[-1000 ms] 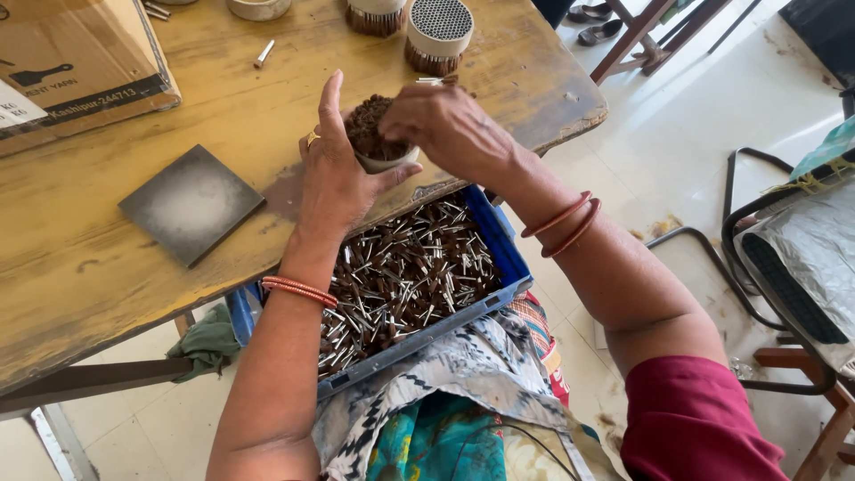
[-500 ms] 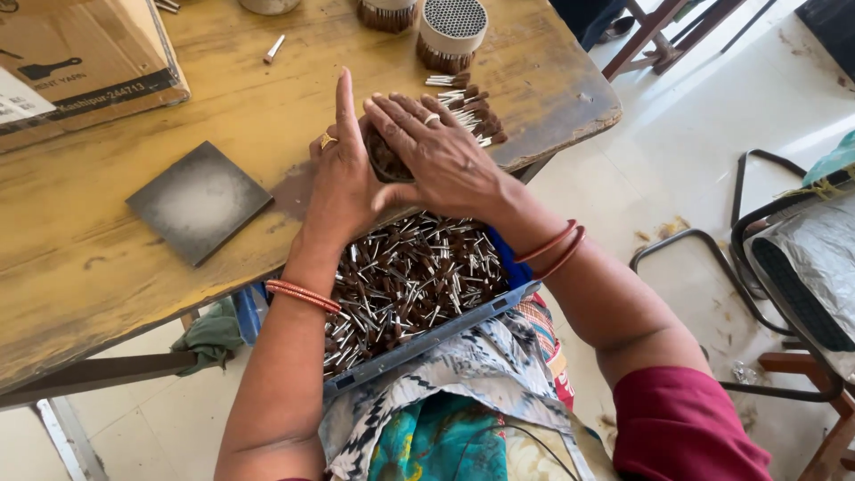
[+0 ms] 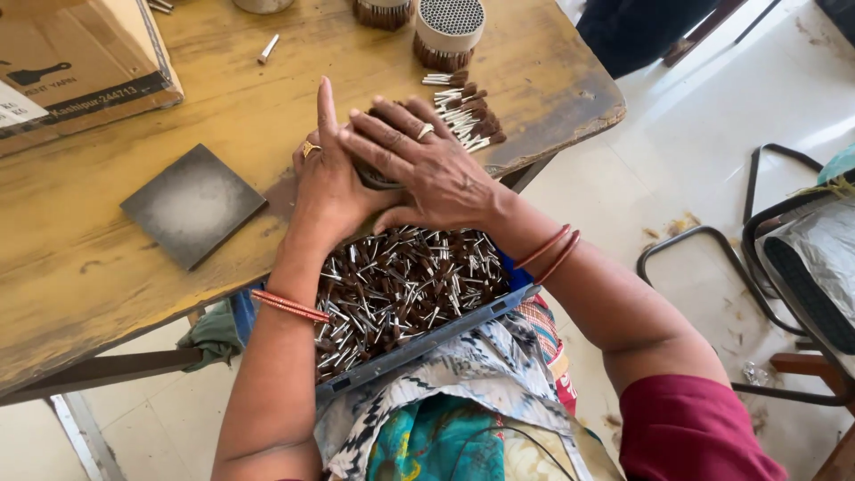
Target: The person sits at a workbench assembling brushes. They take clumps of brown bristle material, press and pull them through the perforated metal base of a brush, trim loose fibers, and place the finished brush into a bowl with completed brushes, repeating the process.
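Observation:
My left hand [image 3: 328, 183] and my right hand [image 3: 426, 167] press together around a small round holder [image 3: 372, 176] packed with brown-tipped metal pins, at the table's near edge. The holder is almost wholly hidden between my palms. My right hand lies flat over its top, my left cups its side with fingers pointing up. Below my wrists a blue tray [image 3: 499, 308] rests on my lap, full of several loose pins [image 3: 401, 289]. A small pile of the same pins [image 3: 465, 109] lies on the table just beyond my right fingers.
On the wooden table [image 3: 107, 267]: a dark square plate [image 3: 192, 204] to the left, a cardboard box [image 3: 76, 58] at far left, two round pin-filled holders [image 3: 447, 31] at the back, a loose metal pin [image 3: 267, 48]. A metal chair frame [image 3: 712, 258] stands at right.
My hands lowered the holder from above the table down onto its edge. My right hand turned flat over the top, and the view shifted slightly.

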